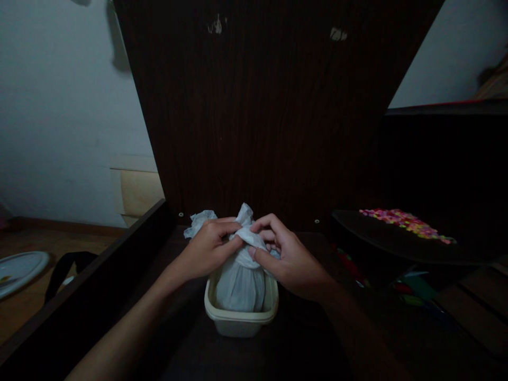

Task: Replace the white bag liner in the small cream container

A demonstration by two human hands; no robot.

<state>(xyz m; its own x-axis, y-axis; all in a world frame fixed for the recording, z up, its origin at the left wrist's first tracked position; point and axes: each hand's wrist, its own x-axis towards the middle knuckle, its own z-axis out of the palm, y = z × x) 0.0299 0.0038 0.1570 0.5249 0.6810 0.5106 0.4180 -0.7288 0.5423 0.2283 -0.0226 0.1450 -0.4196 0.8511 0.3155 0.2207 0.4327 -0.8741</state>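
A white bundle (240, 286), wrapped in thin, gathered material like a bag or cloth, sits inside a cream rectangular tub (238, 317). Its top is twisted into a knot, with one end sticking up and another trailing off to the left. My left hand (210, 243) pinches the knot from the left side, thumb and fingers closed on it. From the right, my right hand (288, 254) grips a fold of the same knot between thumb and bent fingers. What the bundle contains is hidden.
The tub stands on a dark wooden surface before a tall dark panel (257, 116). A low dark side board (99, 275) runs along the left. At right, a dark shelf (373, 233) bears a pile of colourful small pieces (408, 222). A white plate (24, 267) lies far left.
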